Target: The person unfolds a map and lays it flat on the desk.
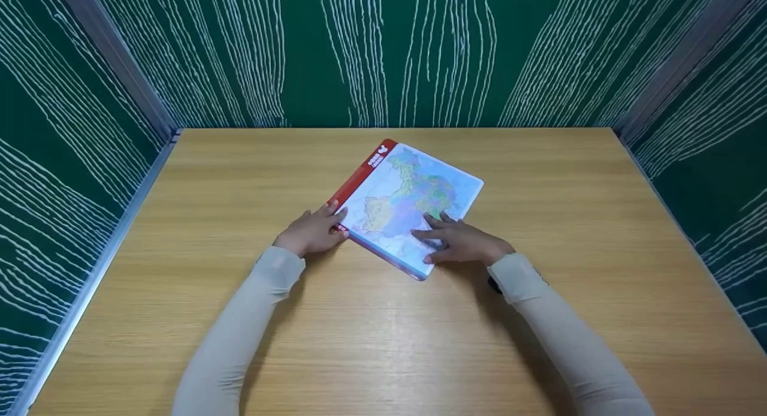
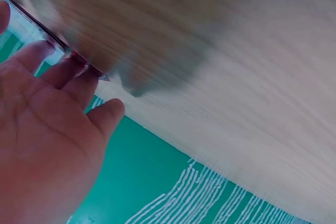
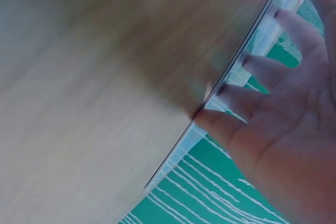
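Two bare hands touch one thin, flat, glossy map-printed panel with a red band along its side from 9 to 11 o'clock; it lies slantwise, just toward 12 o'clock from the tabletop's middle. At the panel's 8-to-9 o'clock, the left hand sets extended fingertips on its edge, while at 4 o'clock the right hand lies with fingers spread over the map; neither appears to pinch. I judge a slip the likeliest trouble: both surfaces look smooth, so an uneven push from the two sides could swivel the panel or send it skating toward 12 o'clock. If raised by so few fingertips, it might drop back on a corner, and hard pressing could smudge the print. Beneath spreads a light-brown, wood-grained table, shining with reflected light toward 6 o'clock. Dark green panels with wavering white lines close the room at 12, 10 and 2 o'clock, meeting at grey straight corner posts near 11 and 1 o'clock.
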A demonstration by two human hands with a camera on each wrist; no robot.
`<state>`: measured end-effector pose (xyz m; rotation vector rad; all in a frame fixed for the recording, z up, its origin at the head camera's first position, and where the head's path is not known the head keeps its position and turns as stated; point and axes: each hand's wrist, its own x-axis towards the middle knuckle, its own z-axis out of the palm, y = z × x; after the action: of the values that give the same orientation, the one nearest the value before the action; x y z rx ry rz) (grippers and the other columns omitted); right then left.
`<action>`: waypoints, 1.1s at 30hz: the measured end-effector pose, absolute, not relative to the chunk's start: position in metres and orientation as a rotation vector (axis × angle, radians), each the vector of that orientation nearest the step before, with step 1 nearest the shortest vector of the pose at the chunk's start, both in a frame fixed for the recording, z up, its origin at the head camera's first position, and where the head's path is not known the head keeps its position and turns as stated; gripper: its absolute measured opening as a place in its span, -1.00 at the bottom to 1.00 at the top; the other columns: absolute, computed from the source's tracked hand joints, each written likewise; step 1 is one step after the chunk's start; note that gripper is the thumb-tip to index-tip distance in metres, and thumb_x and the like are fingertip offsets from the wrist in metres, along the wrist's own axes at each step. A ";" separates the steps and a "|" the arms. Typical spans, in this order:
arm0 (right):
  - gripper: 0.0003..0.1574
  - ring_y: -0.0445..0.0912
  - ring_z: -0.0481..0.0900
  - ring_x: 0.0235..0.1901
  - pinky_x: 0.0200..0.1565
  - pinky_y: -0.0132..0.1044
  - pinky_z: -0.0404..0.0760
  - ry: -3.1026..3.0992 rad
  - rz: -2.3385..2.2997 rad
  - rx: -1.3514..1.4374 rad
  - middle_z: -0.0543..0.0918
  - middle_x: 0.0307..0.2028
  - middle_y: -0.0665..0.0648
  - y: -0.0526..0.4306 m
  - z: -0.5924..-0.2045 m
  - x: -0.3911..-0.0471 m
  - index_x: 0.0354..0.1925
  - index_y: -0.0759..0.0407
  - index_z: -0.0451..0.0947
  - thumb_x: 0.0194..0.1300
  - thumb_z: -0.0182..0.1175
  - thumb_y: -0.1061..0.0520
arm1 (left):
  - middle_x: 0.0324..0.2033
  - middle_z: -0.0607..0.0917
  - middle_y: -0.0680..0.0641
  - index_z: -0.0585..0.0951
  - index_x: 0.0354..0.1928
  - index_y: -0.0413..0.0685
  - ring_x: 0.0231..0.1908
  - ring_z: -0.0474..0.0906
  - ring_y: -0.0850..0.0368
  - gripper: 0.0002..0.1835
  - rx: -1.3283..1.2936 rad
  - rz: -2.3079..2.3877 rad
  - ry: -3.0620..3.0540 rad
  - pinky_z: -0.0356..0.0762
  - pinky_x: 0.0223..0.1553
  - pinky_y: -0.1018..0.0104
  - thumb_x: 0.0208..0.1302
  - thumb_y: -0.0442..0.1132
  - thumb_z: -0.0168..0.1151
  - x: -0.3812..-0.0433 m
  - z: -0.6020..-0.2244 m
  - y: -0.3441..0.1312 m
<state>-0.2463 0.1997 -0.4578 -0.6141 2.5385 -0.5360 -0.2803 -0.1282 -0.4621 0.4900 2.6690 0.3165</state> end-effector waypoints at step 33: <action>-0.22 0.03 -0.43 0.52 0.44 0.23 -0.24 2.419 -0.656 -0.552 -0.15 0.53 -0.13 0.214 -0.452 -0.273 0.33 -0.45 0.26 0.20 0.31 -0.11 | 0.52 -0.04 -0.02 0.03 0.50 0.18 0.51 -0.12 -0.05 -0.15 0.483 0.247 2.746 -0.18 0.48 -0.10 0.26 0.26 0.07 -0.255 -0.465 -0.120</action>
<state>-0.2730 0.2138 -0.4521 -0.5518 2.4191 -0.6557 -0.2550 -0.1203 -0.4649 0.4827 2.7462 0.2466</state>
